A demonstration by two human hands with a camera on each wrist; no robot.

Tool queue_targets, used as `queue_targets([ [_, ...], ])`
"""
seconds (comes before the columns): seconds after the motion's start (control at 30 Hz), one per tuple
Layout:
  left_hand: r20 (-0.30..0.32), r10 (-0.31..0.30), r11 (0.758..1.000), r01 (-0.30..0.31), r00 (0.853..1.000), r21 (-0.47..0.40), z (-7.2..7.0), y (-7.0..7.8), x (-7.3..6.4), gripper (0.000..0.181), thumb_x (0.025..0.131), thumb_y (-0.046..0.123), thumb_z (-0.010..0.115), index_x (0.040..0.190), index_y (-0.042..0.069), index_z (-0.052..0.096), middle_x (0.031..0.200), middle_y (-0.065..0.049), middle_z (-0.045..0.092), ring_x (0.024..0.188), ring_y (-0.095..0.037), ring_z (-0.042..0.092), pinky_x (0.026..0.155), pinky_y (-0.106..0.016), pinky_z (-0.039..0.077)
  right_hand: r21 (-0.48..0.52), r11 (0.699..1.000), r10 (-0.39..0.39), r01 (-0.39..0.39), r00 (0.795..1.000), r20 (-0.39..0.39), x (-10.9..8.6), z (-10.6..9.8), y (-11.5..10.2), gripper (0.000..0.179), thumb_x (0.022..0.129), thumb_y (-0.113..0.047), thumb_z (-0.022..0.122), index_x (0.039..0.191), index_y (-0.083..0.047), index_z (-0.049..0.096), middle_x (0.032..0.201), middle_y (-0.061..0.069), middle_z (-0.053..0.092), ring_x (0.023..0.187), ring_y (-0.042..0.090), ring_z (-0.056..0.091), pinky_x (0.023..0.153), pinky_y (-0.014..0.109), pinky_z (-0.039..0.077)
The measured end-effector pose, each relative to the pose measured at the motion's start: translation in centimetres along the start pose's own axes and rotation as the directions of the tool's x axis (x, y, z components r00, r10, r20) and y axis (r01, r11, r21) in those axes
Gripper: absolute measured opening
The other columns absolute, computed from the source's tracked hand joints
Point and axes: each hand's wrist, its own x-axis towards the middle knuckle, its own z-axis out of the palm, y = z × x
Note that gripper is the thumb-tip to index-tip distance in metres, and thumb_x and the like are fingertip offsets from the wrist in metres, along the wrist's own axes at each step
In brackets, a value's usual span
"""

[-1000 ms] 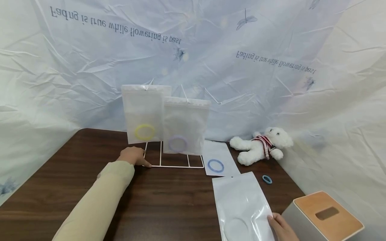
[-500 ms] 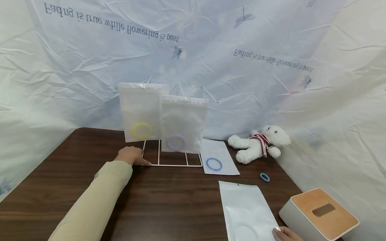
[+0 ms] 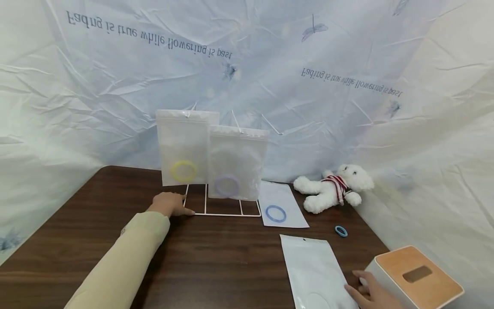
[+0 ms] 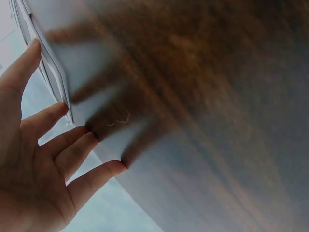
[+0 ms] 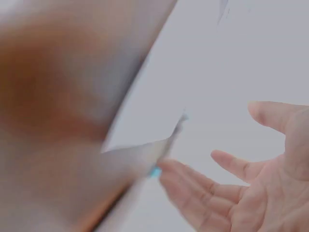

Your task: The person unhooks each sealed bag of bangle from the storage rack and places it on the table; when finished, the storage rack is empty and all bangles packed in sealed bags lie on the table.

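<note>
My left hand (image 3: 170,204) touches the left front corner of a white wire rack's base (image 3: 227,214). In the left wrist view its fingers are spread, with the thumb and forefinger at the wire. Two frosted zip bags hang from the rack's hooks: one (image 3: 187,141) shows a yellow ring, the other (image 3: 235,150) a purple ring. A white zip bag (image 3: 314,266) with a round outline lies at the front right. At its right edge is my right hand (image 3: 370,294), fingers loosely extended and gripping nothing. The right wrist view shows that palm bare.
Beside the rack lies a white bag or sheet (image 3: 283,195) with a blue ring on it. A small blue ring (image 3: 341,231), a white teddy bear (image 3: 328,193) and a wood-topped tissue box (image 3: 436,286) are on the right. Printed cloth (image 3: 270,86) hangs behind the table.
The white zip bag has moved down onto the table at the front right. My right hand has let go of its edge and its fingers have spread. The left hand stays at the rack.
</note>
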Motion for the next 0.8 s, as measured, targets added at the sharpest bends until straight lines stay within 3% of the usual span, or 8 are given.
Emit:
queue_targets([
  [0.07,-0.003,-0.003,1.000,0.003,1.000,0.003,0.1,-0.1,-0.1,0.084,0.089,0.061,0.062,0.150,0.006,0.044,0.143,-0.025,0.050,0.121,-0.045,0.053,0.082,-0.051,0.052,-0.023,0.997,-0.067,0.067,0.998,0.006,0.0,-0.6,-2.8,0.082,0.096,-0.051,0.060,0.137,0.015,0.037,0.116,0.029,0.060,0.104,0.041,0.063,0.082,0.052,0.052],
  [0.2,-0.008,-0.010,1.000,0.010,1.000,-0.008,0.2,0.0,-0.3,0.084,0.089,0.060,0.064,0.150,0.006,0.045,0.140,-0.025,0.052,0.118,-0.044,0.056,0.082,-0.050,0.052,-0.061,0.984,-0.173,0.170,0.984,-0.045,0.1,-0.8,-8.3,0.083,0.092,-0.063,0.058,0.144,-0.001,0.043,0.131,0.025,0.056,0.113,0.041,0.060,0.084,0.056,0.050],
  [0.33,-0.002,-0.019,0.999,0.019,1.000,-0.033,0.0,0.0,-0.7,0.085,0.087,0.060,0.067,0.150,0.008,0.045,0.139,-0.026,0.053,0.114,-0.044,0.057,0.081,-0.050,0.052,-0.070,0.943,-0.333,0.326,0.936,-0.112,1.4,0.0,-13.1,0.071,0.093,-0.061,0.058,0.144,-0.013,0.048,0.137,0.018,0.055,0.122,0.038,0.056,0.090,0.057,0.047],
  [0.4,0.006,-0.026,0.998,0.026,1.000,-0.049,-0.2,-0.2,-0.8,0.084,0.087,0.058,0.069,0.150,0.008,0.045,0.140,-0.027,0.051,0.116,-0.046,0.055,0.084,-0.051,0.051,-0.027,0.913,-0.407,0.407,0.905,-0.121,2.9,0.5,-15.0,0.063,0.095,-0.054,0.060,0.144,-0.014,0.049,0.138,0.017,0.054,0.125,0.038,0.053,0.093,0.056,0.046],
  [0.5,0.018,-0.036,0.997,0.038,0.999,-0.069,-0.4,-0.4,-0.7,0.083,0.087,0.055,0.070,0.151,0.008,0.044,0.143,-0.028,0.048,0.118,-0.048,0.053,0.085,-0.053,0.050,0.084,0.876,-0.464,0.475,0.877,-0.125,5.8,1.0,-17.7,0.058,0.098,-0.042,0.062,0.146,-0.013,0.046,0.142,0.021,0.050,0.131,0.040,0.048,0.099,0.056,0.043],
  [0.6,0.026,-0.045,0.995,0.047,0.999,-0.089,-0.7,-0.3,-0.7,0.084,0.086,0.054,0.071,0.151,0.009,0.044,0.144,-0.028,0.047,0.119,-0.048,0.053,0.085,-0.053,0.050,0.196,0.856,-0.459,0.478,0.878,-0.136,8.6,1.2,-20.2,0.060,0.100,-0.036,0.061,0.150,-0.011,0.039,0.147,0.024,0.044,0.137,0.042,0.041,0.104,0.057,0.039],
  [0.7,0.027,-0.050,0.994,0.052,0.998,-0.100,-1.1,0.0,-0.7,0.085,0.084,0.056,0.073,0.150,0.010,0.046,0.143,-0.027,0.049,0.118,-0.048,0.053,0.086,-0.054,0.049,0.315,0.841,-0.413,0.440,0.898,-0.151,10.7,1.3,-22.4,0.066,0.100,-0.036,0.060,0.154,-0.012,0.031,0.153,0.022,0.037,0.142,0.040,0.032,0.108,0.057,0.035],
  [0.8,0.027,-0.059,0.994,0.061,0.998,-0.090,-1.2,0.2,-0.4,0.087,0.081,0.060,0.074,0.148,0.011,0.048,0.142,-0.025,0.051,0.119,-0.048,0.053,0.087,-0.054,0.049,0.424,0.797,-0.394,0.431,0.902,-0.176,12.2,1.8,-24.4,0.071,0.100,-0.034,0.061,0.156,-0.010,0.024,0.157,0.021,0.030,0.146,0.040,0.025,0.111,0.057,0.031],
])
